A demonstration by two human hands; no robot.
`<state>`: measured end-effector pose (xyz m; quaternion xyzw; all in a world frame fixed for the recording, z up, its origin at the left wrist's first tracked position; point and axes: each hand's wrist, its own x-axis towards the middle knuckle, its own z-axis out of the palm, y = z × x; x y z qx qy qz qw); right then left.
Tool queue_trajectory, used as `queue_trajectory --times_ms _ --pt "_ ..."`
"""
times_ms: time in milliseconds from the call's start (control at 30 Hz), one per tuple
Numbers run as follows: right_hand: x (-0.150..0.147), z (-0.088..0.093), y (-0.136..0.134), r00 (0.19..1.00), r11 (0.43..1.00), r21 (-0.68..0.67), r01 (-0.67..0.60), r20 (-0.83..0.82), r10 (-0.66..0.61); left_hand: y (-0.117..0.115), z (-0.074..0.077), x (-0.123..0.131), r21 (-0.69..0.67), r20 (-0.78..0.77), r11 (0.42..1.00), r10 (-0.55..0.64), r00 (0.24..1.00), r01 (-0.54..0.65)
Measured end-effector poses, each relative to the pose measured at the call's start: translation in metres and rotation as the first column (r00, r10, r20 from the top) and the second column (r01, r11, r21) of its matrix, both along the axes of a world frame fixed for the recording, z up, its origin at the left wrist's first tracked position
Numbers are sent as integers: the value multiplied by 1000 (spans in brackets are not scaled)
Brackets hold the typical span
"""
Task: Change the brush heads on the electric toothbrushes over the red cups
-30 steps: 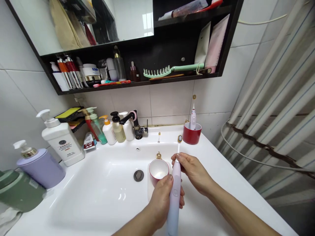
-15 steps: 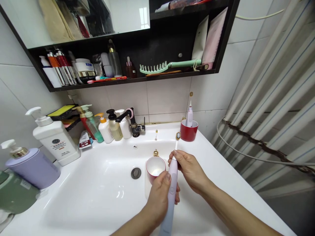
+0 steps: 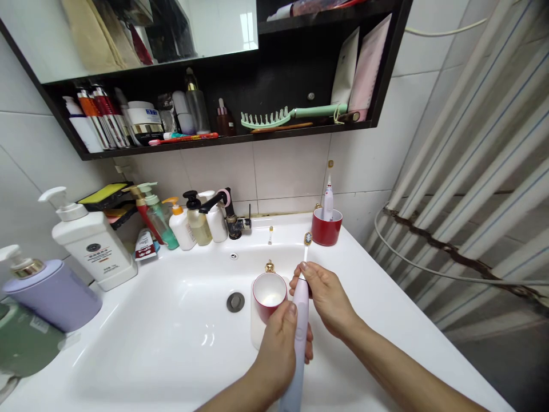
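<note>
An electric toothbrush (image 3: 301, 312) with a lilac-to-blue handle is held upright-tilted over the sink's right side. My left hand (image 3: 281, 343) wraps round its handle, thumb along the front. At the neck, where the brush head meets the handle, my right hand (image 3: 323, 292) pinches with thumb and fingers. The bristles at the top point toward me. Just left of the handle is a red cup (image 3: 269, 292) with a white inside, partly behind my left hand, on a pale tray with a gold knob (image 3: 269, 266). A loose small brush head (image 3: 270, 234) lies on the sink's back ledge.
Another red cup (image 3: 326, 232) at the back right holds a second electric toothbrush (image 3: 328, 200). The black faucet (image 3: 234, 214) stands behind the drain (image 3: 235, 302). Pump bottles (image 3: 92, 246) line the left edge. A dark shelf (image 3: 240, 137) hangs above; white pipes (image 3: 463, 200) run on the right.
The view has shifted slightly, so everything sits a little further left. Both hands keep their hold on the toothbrush, with hardly any visible movement.
</note>
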<state>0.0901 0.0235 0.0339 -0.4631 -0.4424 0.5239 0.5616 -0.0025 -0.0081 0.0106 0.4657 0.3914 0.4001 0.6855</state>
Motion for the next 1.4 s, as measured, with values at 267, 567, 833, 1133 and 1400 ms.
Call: queue_trajectory --times_ms 267,567,833,1133,1400 --pt "1 -1 0 999 999 -36 -37 -36 35 0 -4 1 -53 20 999 12 1000 -10" --pt "28 0 18 984 988 -8 151 -92 -151 -1 -12 3 -127 110 988 -73 991 87" --pt "3 -12 81 836 996 -23 85 545 -59 29 12 -18 -257 286 958 198 938 -124" --pt "-47 -21 168 542 985 -120 124 840 34 37 6 -21 -296 293 940 261 920 -172" --pt "-41 -21 184 426 980 -104 168 905 23 37 2 -21 -246 313 956 234 920 -160"
